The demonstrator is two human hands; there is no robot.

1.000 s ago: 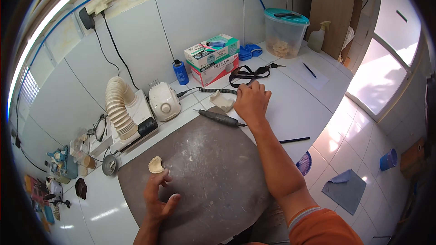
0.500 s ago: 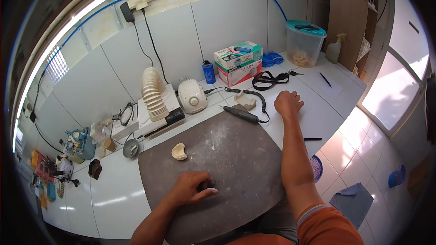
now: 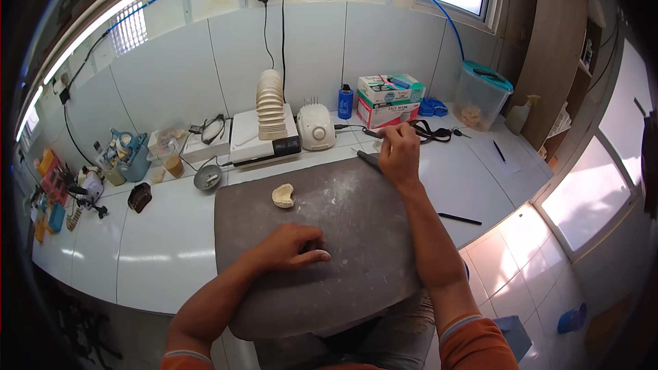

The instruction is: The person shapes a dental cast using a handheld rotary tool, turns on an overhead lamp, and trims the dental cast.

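My left hand [image 3: 293,247] rests on the brown mat [image 3: 274,301], its fingers loosely curled and the thumb apart, with nothing seen in it. Just beyond it lies a cream plaster dental cast [image 3: 282,196], horseshoe-shaped. Further right, my right hand [image 3: 399,154] is over the bench behind the mat, fingers bent and drawn together. Whatever they pinch, if anything, is hidden. Beside and partly under this hand lies a dark rotary handpiece [image 3: 370,159]. Its coiled cord [image 3: 372,133] passes near the fingertips. The hand mostly covers a pale plaster block.
Behind the mat stand a white control unit [image 3: 316,127], a ribbed suction hose [image 3: 271,106], a blue can [image 3: 345,102] and stacked boxes [image 3: 388,103]. A grey bowl [image 3: 208,177] is at left. A black stick [image 3: 460,219] lies right of my forearm; a lidded tub [image 3: 480,99] is further back.
My right hand has moved left, from beside the plaster block to over it and the handpiece. My left hand stays on the mat. The whole view has shifted and turned slightly.
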